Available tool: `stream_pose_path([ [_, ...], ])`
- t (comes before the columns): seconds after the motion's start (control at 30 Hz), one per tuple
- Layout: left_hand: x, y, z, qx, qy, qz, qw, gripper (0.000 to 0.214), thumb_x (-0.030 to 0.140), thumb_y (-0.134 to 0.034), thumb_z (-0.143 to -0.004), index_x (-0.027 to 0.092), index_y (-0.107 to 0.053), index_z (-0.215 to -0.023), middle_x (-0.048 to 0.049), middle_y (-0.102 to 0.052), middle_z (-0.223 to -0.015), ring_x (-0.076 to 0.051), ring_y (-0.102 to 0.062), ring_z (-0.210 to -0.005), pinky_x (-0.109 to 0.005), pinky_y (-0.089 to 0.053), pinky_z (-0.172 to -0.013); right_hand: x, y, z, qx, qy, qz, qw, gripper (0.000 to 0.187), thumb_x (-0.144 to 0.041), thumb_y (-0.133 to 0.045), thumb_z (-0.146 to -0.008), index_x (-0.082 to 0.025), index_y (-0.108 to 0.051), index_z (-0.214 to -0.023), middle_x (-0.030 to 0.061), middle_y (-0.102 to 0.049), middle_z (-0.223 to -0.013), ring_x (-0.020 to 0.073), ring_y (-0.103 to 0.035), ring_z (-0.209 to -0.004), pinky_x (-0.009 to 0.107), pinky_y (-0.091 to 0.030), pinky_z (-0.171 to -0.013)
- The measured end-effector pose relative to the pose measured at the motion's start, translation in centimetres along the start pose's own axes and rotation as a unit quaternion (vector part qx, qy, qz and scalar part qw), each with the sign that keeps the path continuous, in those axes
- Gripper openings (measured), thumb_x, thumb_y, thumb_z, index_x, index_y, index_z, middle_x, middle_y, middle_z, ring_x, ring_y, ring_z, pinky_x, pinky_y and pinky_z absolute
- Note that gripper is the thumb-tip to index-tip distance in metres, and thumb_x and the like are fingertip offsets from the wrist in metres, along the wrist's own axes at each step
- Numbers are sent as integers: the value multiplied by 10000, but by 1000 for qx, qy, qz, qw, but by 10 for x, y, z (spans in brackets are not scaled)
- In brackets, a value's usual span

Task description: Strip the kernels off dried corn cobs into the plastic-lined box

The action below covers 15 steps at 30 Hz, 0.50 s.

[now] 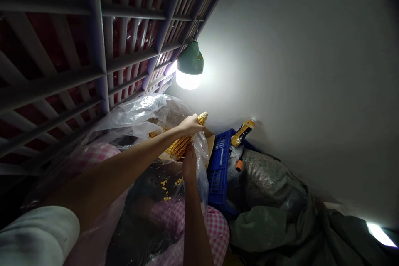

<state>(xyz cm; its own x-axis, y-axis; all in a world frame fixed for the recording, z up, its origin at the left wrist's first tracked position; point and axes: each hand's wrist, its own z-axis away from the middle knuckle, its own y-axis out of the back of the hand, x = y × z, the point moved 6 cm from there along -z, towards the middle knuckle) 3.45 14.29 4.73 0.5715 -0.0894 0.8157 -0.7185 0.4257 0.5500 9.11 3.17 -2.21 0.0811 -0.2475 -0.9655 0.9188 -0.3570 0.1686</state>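
White cloth, one sleeve (pixel 40 235), ends on the left arm at the near corner. One clear plastic sheet (pixel 146 106) spreads over pink-checked cloth (pixel 218 232), with three small clusters of loose kernels (pixel 163 183) at its middle. Above them sits the corn (pixel 181 146), one cob or two overlapping, I cannot tell. Two hands meet there: the left hand (pixel 190 125) is closed around its upper part; the right hand (pixel 189 162) touches its lower side, fingers hidden, so its closure cannot be told. Beyond stand one blue crate (pixel 218 166), one yellow-labelled bottle (pixel 242 132) and one lit lamp (pixel 190 60) before one pale wall (pixel 296 50).
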Motion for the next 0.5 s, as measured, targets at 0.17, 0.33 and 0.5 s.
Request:
stream_pose_path([
  [0.17,0,2,2,16,4,-6,1000,436,489,-574,-737,147,-487,-994,-117,-630,-1048,-236,-603,-924,-256,-428,-683,-8,-11,10,42,61,30,997,514,-521,-271,-891,-142,-583,-1044,119,-631,-1011,211,-568,-959,331,-428,-829],
  [0.33,-2,5,3,28,17,-13,999,433,489,-564,-744,154,-479,-1006,-126,-632,-1061,-242,-605,-936,-262,-426,-690,-12,-15,8,60,80,63,993,485,-519,-271,-890,-169,-604,-928,86,-647,-845,207,-584,-800,317,-444,-684],
  [0.5,-2,2,4,26,17,-24,999,431,484,-569,-739,164,-482,-1013,-133,-634,-1074,-259,-601,-968,-272,-429,-716,-12,-14,8,78,78,95,989,497,-529,-256,-887,-169,-592,-816,88,-633,-739,211,-564,-694,322,-419,-614],
])
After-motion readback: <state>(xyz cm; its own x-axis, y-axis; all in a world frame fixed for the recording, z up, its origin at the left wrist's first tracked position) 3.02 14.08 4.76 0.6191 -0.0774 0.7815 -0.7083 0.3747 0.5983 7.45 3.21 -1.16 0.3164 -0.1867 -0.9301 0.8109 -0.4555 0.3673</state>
